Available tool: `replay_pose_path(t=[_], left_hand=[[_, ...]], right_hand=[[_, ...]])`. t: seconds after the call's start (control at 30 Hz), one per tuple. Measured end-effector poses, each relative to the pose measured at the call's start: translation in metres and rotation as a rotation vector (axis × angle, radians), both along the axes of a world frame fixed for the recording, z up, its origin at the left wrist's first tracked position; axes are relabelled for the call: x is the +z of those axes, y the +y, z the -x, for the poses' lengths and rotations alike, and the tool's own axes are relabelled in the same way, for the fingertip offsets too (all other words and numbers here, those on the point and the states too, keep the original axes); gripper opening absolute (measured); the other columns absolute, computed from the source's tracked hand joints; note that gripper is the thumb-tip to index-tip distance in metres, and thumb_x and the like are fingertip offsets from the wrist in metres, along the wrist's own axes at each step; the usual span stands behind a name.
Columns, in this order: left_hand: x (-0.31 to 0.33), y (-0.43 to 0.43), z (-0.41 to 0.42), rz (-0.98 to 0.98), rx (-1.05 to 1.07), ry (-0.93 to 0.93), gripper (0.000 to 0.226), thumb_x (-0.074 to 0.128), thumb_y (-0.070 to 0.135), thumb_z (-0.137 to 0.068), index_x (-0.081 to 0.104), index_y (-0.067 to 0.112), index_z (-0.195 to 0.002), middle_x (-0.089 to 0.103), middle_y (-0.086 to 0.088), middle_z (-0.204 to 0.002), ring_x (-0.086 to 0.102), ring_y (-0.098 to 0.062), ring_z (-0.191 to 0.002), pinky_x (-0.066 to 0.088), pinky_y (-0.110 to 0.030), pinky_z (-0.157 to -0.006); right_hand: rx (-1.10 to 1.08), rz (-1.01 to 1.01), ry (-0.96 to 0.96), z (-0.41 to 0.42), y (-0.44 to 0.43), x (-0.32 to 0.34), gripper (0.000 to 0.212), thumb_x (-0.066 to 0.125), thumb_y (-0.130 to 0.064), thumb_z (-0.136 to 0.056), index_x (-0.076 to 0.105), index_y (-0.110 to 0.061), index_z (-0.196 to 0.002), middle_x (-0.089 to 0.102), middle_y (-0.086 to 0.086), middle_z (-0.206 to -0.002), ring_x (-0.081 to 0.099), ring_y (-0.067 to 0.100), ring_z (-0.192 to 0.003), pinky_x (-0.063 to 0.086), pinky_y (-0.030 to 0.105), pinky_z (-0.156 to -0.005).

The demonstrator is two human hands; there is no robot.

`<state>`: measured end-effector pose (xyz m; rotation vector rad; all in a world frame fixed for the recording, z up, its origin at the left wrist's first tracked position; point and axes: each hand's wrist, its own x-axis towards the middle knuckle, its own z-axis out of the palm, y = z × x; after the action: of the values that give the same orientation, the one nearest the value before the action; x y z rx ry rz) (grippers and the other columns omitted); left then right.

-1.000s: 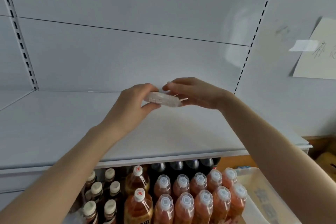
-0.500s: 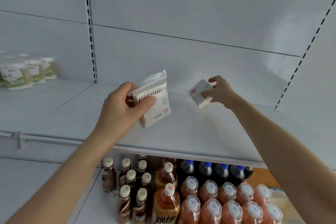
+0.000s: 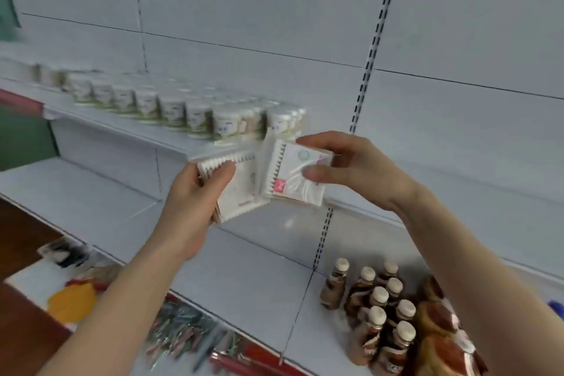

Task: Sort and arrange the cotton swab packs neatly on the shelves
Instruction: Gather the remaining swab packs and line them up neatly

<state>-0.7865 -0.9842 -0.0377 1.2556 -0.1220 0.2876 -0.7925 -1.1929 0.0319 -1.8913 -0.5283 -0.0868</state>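
Now left grip (image 3: 195,195) clamped on left pack (image 3: 241,191), right grip (image 3: 351,168) pinching right pack (image 3: 290,185), both just below tub row (image 3: 183,113). Probably light, soft, slippery film; hold flat faces.

Middle shelf (image 3: 91,201) lies open; round tubs (image 3: 171,110) line the upper shelf (image 3: 122,129), bottles (image 3: 378,308) crowd lower right.

Both bare forearms are extended from the lower corners toward the frame's centre. A flat white plastic-wrapped cotton swab pack (image 3: 241,192) is gripped by the left hand (image 3: 195,204), thumb across its top; a second white swab pack (image 3: 293,177) is pinched by the right hand (image 3: 360,171).
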Motion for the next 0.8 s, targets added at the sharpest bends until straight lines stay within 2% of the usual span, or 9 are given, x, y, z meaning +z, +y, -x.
replay_pose_path(t=[0.1,0.23,0.37,0.47,0.53,0.6,0.63,0.7,0.8], left_hand=[[-0.010,0.079,0.007,0.051,0.055,0.043,0.006,0.060,0.023,-0.085,0.060,0.020,-0.091,0.071,0.008,-0.078,0.066,-0.008,-0.070,0.047,-0.034,-0.072],[-0.018,0.171,0.017,-0.042,0.113,0.019,0.055,0.083,0.024,-0.063,0.061,0.008,-0.112,0.072,-0.007,-0.100,0.068,-0.021,-0.093,0.053,-0.035,-0.080],[-0.027,0.251,0.014,-0.124,0.246,-0.009,0.051,0.072,0.026,-0.061,0.061,0.015,-0.110,0.072,-0.001,-0.101,0.068,-0.018,-0.094,0.056,-0.032,-0.080],[-0.035,0.301,-0.002,-0.177,0.333,-0.021,0.058,0.071,0.029,-0.062,0.058,0.014,-0.117,0.071,0.001,-0.105,0.068,-0.015,-0.095,0.056,-0.032,-0.080],[-0.039,0.331,-0.019,-0.193,0.359,-0.030,0.062,0.072,0.031,-0.062,0.055,0.016,-0.120,0.070,0.002,-0.108,0.067,-0.014,-0.097,0.056,-0.033,-0.079],[-0.042,0.362,-0.039,-0.193,0.396,-0.021,0.052,0.072,0.027,-0.066,0.057,0.021,-0.115,0.071,0.007,-0.104,0.068,-0.010,-0.094,0.056,-0.028,-0.073],[-0.043,0.376,-0.051,-0.188,0.419,-0.020,0.041,0.072,0.022,-0.070,0.058,0.024,-0.109,0.072,0.011,-0.097,0.069,-0.008,-0.090,0.055,-0.023,-0.068],[-0.038,0.403,-0.077,-0.180,0.465,-0.033,0.030,0.069,0.013,-0.077,0.058,0.030,-0.099,0.072,0.019,-0.085,0.068,-0.002,-0.083,0.052,-0.016,-0.060],[-0.026,0.443,-0.119,-0.197,0.518,-0.009,0.022,0.065,0.021,-0.080,0.055,0.034,-0.094,0.070,0.020,-0.084,0.067,0.002,-0.082,0.053,-0.016,-0.061]], right_hand=[[0.097,0.068,-0.020,-0.019,0.099,-0.014,0.033,0.068,0.002,-0.078,0.062,-0.017,-0.104,0.064,0.000,-0.098,0.062,0.006,-0.084,0.051,0.017,-0.073],[0.138,0.122,-0.075,-0.043,0.213,-0.035,0.027,0.072,-0.007,-0.077,0.059,-0.025,-0.091,0.063,-0.003,-0.086,0.058,0.010,-0.077,0.050,0.028,-0.074],[0.192,0.373,-0.141,-0.072,0.296,-0.041,0.021,0.074,-0.027,-0.076,0.063,-0.016,-0.090,0.066,-0.001,-0.092,0.061,0.010,-0.080,0.049,0.026,-0.075],[0.299,0.336,-0.140,-0.099,0.351,-0.044,0.023,0.072,-0.031,-0.078,0.062,-0.018,-0.095,0.063,-0.003,-0.089,0.059,0.004,-0.074,0.050,0.019,-0.072],[0.363,0.325,-0.149,-0.120,0.385,-0.047,0.026,0.070,-0.029,-0.080,0.059,-0.022,-0.102,0.060,-0.008,-0.076,0.057,0.001,-0.065,0.049,0.016,-0.064],[0.424,0.344,-0.144,-0.144,0.417,-0.050,0.029,0.069,-0.028,-0.081,0.056,-0.024,-0.107,0.055,-0.015,-0.059,0.051,0.001,-0.054,0.041,0.013,-0.057],[0.448,0.354,-0.138,-0.157,0.431,-0.050,0.031,0.069,-0.028,-0.081,0.055,-0.025,-0.108,0.055,-0.015,-0.058,0.049,0.001,-0.052,0.039,0.015,-0.057],[0.475,0.339,-0.128,-0.185,0.460,-0.047,0.030,0.069,-0.027,-0.081,0.054,-0.027,-0.107,0.058,-0.008,-0.067,0.051,0.007,-0.056,0.041,0.022,-0.058],[0.423,0.199,-0.094,-0.233,0.499,-0.036,0.024,0.070,-0.020,-0.080,0.054,-0.026,-0.098,0.057,0.001,-0.076,0.055,0.015,-0.063,0.046,0.027,-0.056]])
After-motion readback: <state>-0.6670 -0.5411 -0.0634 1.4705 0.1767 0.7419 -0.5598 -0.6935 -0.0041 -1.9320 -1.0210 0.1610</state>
